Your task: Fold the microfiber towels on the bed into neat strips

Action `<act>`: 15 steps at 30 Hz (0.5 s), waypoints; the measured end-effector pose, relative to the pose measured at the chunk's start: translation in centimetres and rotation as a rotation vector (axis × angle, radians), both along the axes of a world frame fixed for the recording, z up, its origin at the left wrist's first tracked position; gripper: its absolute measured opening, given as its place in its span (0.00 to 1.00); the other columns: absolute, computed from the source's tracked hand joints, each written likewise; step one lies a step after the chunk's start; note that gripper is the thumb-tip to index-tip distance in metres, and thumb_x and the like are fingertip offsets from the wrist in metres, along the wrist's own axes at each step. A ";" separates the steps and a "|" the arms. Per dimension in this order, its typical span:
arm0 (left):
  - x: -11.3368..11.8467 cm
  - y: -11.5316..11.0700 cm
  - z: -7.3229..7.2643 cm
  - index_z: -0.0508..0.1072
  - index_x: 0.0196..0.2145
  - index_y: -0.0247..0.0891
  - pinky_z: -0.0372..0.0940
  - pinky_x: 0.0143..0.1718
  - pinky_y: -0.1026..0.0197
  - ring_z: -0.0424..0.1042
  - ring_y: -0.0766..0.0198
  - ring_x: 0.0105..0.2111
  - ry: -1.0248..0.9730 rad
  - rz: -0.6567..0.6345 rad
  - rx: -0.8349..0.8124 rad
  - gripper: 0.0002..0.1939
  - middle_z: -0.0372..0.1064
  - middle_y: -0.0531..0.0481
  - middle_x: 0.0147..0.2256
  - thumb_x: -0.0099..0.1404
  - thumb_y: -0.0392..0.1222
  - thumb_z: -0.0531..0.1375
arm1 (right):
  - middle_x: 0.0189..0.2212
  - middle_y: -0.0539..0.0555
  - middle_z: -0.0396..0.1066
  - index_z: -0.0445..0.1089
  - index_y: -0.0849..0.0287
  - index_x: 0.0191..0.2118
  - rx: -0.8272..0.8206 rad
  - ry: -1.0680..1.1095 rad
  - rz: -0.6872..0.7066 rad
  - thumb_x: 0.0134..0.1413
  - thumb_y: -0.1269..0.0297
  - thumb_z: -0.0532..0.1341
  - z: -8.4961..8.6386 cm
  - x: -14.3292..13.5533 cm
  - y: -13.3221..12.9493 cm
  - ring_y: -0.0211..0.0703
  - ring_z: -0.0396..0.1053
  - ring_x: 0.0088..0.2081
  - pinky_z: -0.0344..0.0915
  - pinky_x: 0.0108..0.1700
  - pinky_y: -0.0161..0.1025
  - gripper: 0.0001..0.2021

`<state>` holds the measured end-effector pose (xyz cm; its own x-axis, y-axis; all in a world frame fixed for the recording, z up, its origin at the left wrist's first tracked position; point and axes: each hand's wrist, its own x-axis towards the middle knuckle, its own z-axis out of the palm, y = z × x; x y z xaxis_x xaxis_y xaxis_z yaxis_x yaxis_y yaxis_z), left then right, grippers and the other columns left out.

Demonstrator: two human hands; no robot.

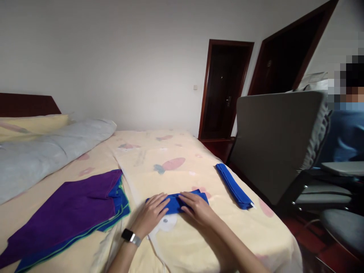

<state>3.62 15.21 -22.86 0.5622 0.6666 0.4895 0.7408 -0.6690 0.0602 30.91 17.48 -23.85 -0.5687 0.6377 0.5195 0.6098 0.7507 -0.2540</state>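
Observation:
A blue folded cloth (174, 204) lies on the bed in front of me, bent into a narrow strip. My left hand (153, 212) rests flat on its left end, fingers stretched out; a watch is on that wrist. On the right part of the same cloth lies my right hand (197, 207), fingers extended and pressing down from above. Off to the right is a second blue folded cloth (233, 186), a long narrow strip with a small white tag at its near end. A purple cloth (71, 208) is spread at the left, over blue cloths (121, 203) with green edging.
The bed (176, 242) has a pale yellow sheet with carrot prints. A grey bolster (57, 151) and a yellow pillow (34, 125) lie at the left. Beyond the bed's right edge stand a large grey panel (273, 140) and a person in blue (347, 132). A dark door (226, 91) is behind.

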 end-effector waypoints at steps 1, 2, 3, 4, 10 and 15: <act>0.7 0.4 -0.5 0.60 0.63 0.47 0.60 0.61 0.51 0.62 0.58 0.61 0.032 -0.042 -0.007 0.22 0.64 0.49 0.61 0.72 0.45 0.52 | 0.59 0.60 0.65 0.63 0.58 0.62 -0.005 -0.043 0.062 0.65 0.58 0.56 -0.2 -1.0 -0.1 0.52 0.63 0.60 0.60 0.62 0.49 0.22; 1.2 0.7 -1.1 0.57 0.64 0.46 0.60 0.61 0.51 0.62 0.58 0.61 0.059 -0.071 -0.009 0.24 0.63 0.49 0.61 0.72 0.45 0.52 | 0.59 0.61 0.65 0.62 0.59 0.63 -0.007 -0.076 0.098 0.65 0.59 0.57 -0.5 -1.8 -0.2 0.53 0.62 0.60 0.59 0.62 0.51 0.23; 1.5 1.1 -1.8 0.55 0.65 0.45 0.60 0.61 0.50 0.62 0.58 0.61 0.082 -0.087 -0.008 0.26 0.63 0.48 0.61 0.72 0.45 0.52 | 0.59 0.61 0.65 0.61 0.60 0.63 -0.005 -0.100 0.116 0.64 0.60 0.58 -0.8 -2.4 -0.1 0.53 0.62 0.60 0.59 0.62 0.52 0.24; 1.5 1.4 -2.6 0.54 0.66 0.44 0.60 0.61 0.50 0.63 0.57 0.61 0.100 -0.091 -0.005 0.26 0.63 0.47 0.61 0.73 0.45 0.52 | 0.59 0.62 0.65 0.61 0.61 0.63 0.001 -0.116 0.123 0.65 0.61 0.58 -1.2 -2.8 0.0 0.53 0.62 0.60 0.59 0.62 0.52 0.24; -0.7 1.9 -5.0 0.50 0.67 0.42 0.61 0.61 0.50 0.61 0.56 0.62 0.166 -0.062 0.021 0.27 0.59 0.45 0.63 0.73 0.43 0.51 | 0.60 0.61 0.63 0.56 0.59 0.66 0.083 -0.141 0.147 0.66 0.63 0.56 -2.7 -1.5 1.2 0.49 0.62 0.61 0.60 0.62 0.50 0.25; -2.4 1.7 -5.0 0.54 0.66 0.44 0.64 0.59 0.51 0.64 0.59 0.60 0.141 -0.039 0.025 0.25 0.63 0.47 0.61 0.73 0.44 0.51 | 0.59 0.60 0.64 0.59 0.57 0.65 0.058 -0.129 0.082 0.64 0.65 0.59 -2.8 2.3 1.8 0.51 0.64 0.59 0.61 0.62 0.51 0.25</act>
<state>1.25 16.90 -27.87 0.6520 0.6312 0.4202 0.7138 -0.6978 -0.0594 33.17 19.32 -26.69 -0.6818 0.5579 0.4732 0.5709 0.8102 -0.1327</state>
